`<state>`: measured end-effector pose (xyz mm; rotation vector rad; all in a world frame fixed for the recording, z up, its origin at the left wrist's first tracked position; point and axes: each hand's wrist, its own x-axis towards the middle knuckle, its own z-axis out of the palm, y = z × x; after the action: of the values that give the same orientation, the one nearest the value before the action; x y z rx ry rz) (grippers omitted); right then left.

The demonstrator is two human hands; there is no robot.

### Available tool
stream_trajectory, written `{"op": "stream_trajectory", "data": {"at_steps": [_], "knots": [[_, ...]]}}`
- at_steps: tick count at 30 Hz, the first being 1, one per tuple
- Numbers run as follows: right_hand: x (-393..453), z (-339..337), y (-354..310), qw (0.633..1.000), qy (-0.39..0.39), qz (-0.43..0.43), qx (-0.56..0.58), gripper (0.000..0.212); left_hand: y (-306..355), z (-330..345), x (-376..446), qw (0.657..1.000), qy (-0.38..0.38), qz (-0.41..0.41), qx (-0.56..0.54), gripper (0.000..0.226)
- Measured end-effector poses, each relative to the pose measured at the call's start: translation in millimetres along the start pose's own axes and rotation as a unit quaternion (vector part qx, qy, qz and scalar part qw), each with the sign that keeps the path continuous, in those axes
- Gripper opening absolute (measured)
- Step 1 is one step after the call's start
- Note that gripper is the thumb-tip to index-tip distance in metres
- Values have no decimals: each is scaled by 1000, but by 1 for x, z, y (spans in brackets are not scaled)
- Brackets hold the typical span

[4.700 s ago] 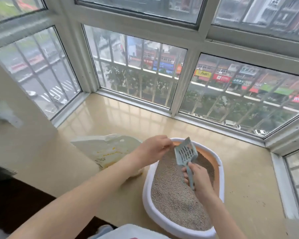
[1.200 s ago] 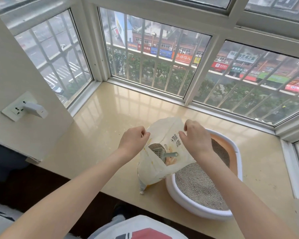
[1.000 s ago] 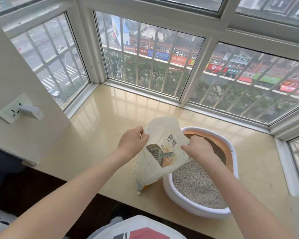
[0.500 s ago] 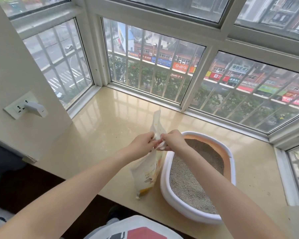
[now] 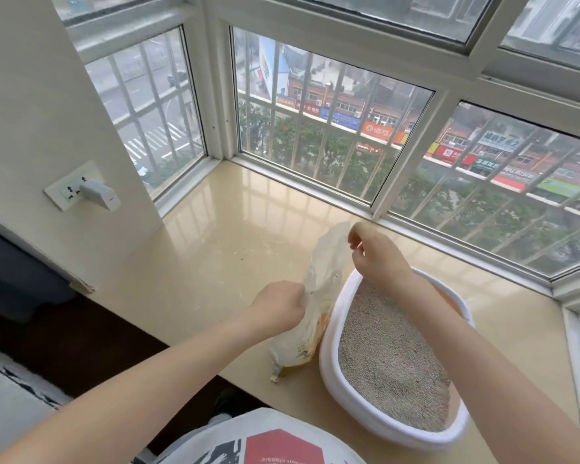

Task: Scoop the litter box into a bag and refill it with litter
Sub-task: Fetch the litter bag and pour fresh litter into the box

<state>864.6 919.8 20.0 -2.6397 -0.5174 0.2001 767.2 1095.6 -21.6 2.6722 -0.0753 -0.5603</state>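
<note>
Seen from above, looking down at a glossy beige window ledge (image 5: 221, 249) in a bay of barred windows (image 5: 329, 128). Standing upright near the ledge's front edge: a cream and orange litter bag (image 5: 310, 316), flattened thin, its side touching the left rim of a white litter box (image 5: 329, 363). Inside the box, an orange inner wall and a level bed of grey litter (image 5: 392, 360).

Left hand (image 5: 278, 304) closed on the bag's left edge at mid-height, fingers pinched together on the plastic. Right hand (image 5: 374, 257) raised over the far end of the box, thumb and fingertips drawn together at the bag's top corner; actual contact there too blurred to tell. Right forearm crossing above the box, hiding part of its right rim and litter.

On the wall at left, a white socket plate (image 5: 68, 189) with a white plug-in device (image 5: 99, 194) sticking out. Below the ledge, dark floor. At the bottom edge, a white bag with a red printed panel (image 5: 275, 443). Beyond the glass, trees, a street and shop signs.
</note>
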Motion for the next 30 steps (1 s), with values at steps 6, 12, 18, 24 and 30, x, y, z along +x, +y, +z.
{"op": "stream_trajectory", "data": {"at_steps": [6, 12, 18, 24, 30], "knots": [[46, 13, 15, 911, -108, -262, -298, 54, -8, 5, 0, 999, 20, 19, 28, 10], [57, 14, 34, 930, -85, -219, -283, 22, -34, -17, 9, 998, 49, -21, 28, 16], [37, 1, 48, 955, -83, -164, -233, 26, -36, -45, 18, 995, 75, 26, 60, 17], [-4, 2, 42, 981, -102, -115, -118, 19, -53, -50, 23, 998, 21, 45, 40, 19], [2, 11, 39, 990, -140, 32, 10, 17, -71, -48, 30, 999, -27, 7, -34, 25]]}}
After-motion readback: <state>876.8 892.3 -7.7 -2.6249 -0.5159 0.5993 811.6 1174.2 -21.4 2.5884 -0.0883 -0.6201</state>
